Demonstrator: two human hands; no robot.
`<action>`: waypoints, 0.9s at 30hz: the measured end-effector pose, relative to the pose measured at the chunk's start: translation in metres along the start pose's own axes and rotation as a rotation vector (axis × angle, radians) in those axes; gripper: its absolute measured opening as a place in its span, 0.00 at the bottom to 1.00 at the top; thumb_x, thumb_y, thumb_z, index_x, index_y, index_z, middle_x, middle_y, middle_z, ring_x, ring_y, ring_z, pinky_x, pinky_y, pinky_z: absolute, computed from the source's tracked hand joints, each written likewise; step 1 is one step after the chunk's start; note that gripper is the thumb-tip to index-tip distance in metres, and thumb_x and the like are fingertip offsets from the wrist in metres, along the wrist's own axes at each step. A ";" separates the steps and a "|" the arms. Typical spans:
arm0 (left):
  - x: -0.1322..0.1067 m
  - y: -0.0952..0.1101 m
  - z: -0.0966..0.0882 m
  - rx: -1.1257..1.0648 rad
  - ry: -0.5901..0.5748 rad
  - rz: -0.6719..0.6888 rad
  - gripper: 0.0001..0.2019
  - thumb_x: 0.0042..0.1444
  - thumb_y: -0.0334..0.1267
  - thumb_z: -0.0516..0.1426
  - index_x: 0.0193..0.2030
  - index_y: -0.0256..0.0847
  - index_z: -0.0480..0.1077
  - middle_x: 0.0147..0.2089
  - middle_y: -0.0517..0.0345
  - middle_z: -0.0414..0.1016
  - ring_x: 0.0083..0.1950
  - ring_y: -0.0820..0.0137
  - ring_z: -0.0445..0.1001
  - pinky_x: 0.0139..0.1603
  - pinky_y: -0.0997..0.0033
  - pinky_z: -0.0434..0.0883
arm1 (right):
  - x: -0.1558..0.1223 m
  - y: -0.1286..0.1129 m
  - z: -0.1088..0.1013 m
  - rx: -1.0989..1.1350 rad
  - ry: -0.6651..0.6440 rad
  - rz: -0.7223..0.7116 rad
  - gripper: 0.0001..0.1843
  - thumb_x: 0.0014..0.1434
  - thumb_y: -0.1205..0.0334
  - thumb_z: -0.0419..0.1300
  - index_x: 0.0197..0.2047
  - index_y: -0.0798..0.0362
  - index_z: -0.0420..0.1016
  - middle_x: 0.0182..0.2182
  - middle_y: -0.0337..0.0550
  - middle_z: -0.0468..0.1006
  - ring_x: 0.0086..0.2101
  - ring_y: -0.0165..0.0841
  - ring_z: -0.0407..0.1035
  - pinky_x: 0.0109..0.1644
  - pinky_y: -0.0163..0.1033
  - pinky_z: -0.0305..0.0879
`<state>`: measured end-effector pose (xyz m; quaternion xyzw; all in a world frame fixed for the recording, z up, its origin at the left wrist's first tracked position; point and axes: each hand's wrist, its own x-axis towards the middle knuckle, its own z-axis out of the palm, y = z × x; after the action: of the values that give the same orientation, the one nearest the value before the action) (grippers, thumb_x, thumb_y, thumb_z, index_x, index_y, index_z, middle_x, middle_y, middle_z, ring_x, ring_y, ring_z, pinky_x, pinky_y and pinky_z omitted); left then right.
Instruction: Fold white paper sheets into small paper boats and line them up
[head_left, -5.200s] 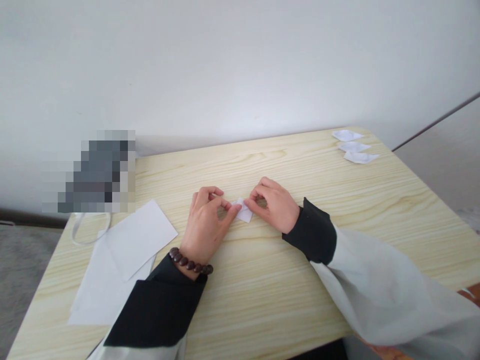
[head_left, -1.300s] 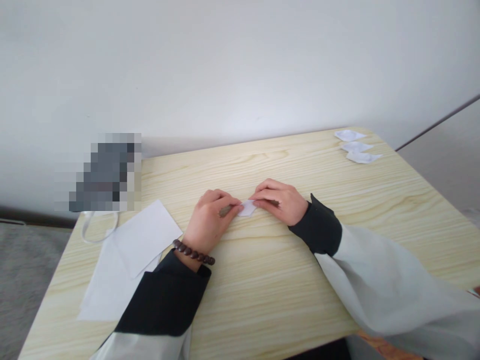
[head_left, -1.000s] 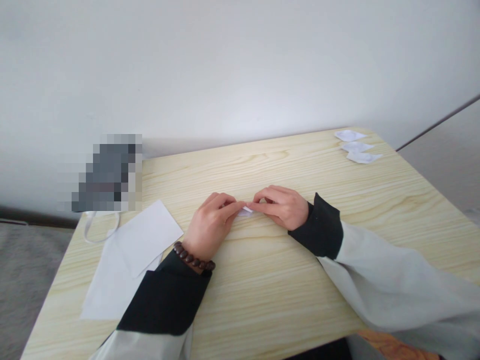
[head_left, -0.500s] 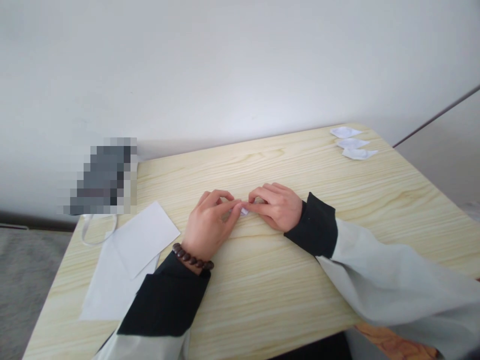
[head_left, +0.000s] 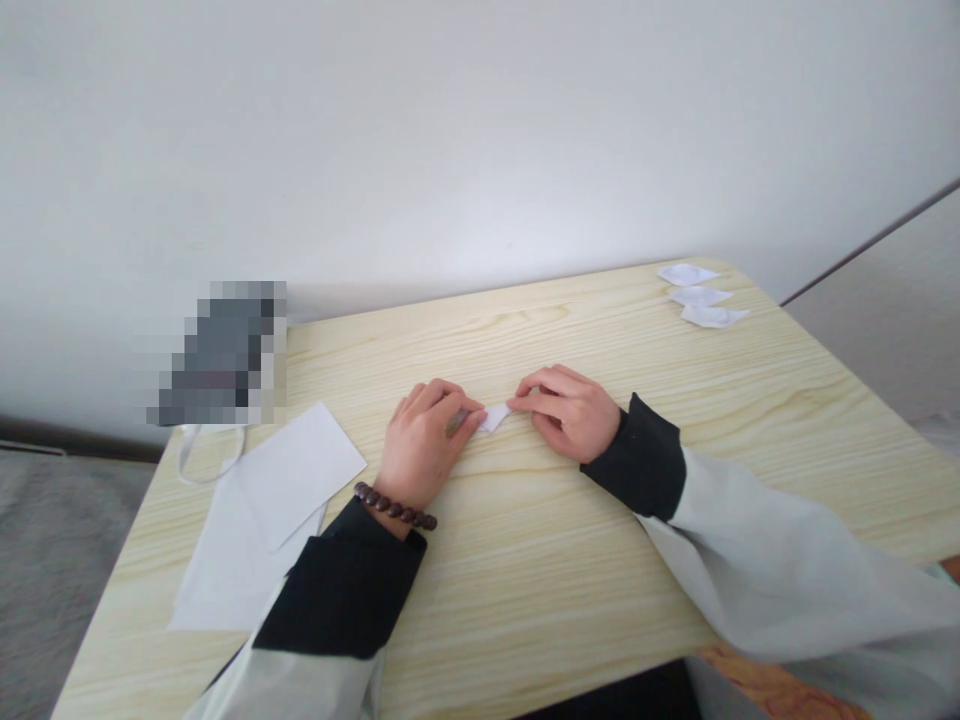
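Note:
A small folded piece of white paper [head_left: 493, 417] is held just above or on the wooden table, between my two hands. My left hand [head_left: 424, 440], with a dark bead bracelet at the wrist, pinches its left end between thumb and fingers. At its right tip, my right hand [head_left: 570, 412] has its thumb and fingers closed on the paper's edge. Part of the paper is hidden behind the left fingertips.
Three folded paper boats [head_left: 705, 297] lie at the table's far right corner. White paper sheets [head_left: 292, 490] overlap at the left, near a white looped strap [head_left: 184, 460] and a blurred-out dark object [head_left: 221, 355]. A wall [head_left: 480, 150] runs behind the table [head_left: 525, 590].
My right hand has shifted a little to the right, away from the left fingertips. More of the folded paper now shows between the hands. The view has tilted slightly.

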<state>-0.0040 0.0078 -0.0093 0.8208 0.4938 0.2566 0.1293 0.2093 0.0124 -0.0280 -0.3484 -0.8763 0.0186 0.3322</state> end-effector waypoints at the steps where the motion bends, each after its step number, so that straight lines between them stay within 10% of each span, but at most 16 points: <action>1: 0.001 0.000 0.000 -0.007 -0.010 0.003 0.06 0.58 0.37 0.57 0.36 0.41 0.74 0.39 0.55 0.73 0.43 0.64 0.69 0.47 0.61 0.67 | 0.002 -0.002 0.001 0.012 -0.002 0.056 0.11 0.59 0.67 0.54 0.42 0.56 0.76 0.38 0.48 0.74 0.37 0.35 0.67 0.44 0.41 0.67; 6: 0.003 -0.001 0.000 -0.091 -0.009 0.014 0.04 0.58 0.35 0.55 0.36 0.40 0.71 0.41 0.53 0.74 0.44 0.64 0.69 0.49 0.59 0.66 | 0.012 -0.011 0.009 0.046 -0.034 0.228 0.15 0.60 0.53 0.56 0.42 0.55 0.76 0.40 0.49 0.72 0.38 0.37 0.68 0.46 0.44 0.66; 15: 0.001 0.002 -0.010 -0.257 0.015 -0.157 0.09 0.57 0.42 0.55 0.34 0.41 0.73 0.30 0.62 0.77 0.29 0.72 0.71 0.34 0.73 0.67 | 0.020 -0.016 0.006 0.222 -0.010 0.196 0.12 0.63 0.63 0.52 0.34 0.56 0.74 0.28 0.44 0.75 0.27 0.29 0.67 0.31 0.33 0.62; 27: 0.002 0.003 -0.012 -0.415 -0.004 -0.222 0.13 0.54 0.46 0.58 0.39 0.40 0.73 0.33 0.58 0.78 0.32 0.71 0.73 0.33 0.73 0.68 | 0.023 -0.015 0.000 0.250 0.069 0.164 0.10 0.62 0.63 0.55 0.32 0.55 0.76 0.24 0.41 0.76 0.22 0.25 0.64 0.27 0.31 0.59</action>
<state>-0.0079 0.0076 0.0025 0.7177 0.5175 0.3352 0.3236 0.1881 0.0149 -0.0111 -0.3752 -0.8238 0.1424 0.4004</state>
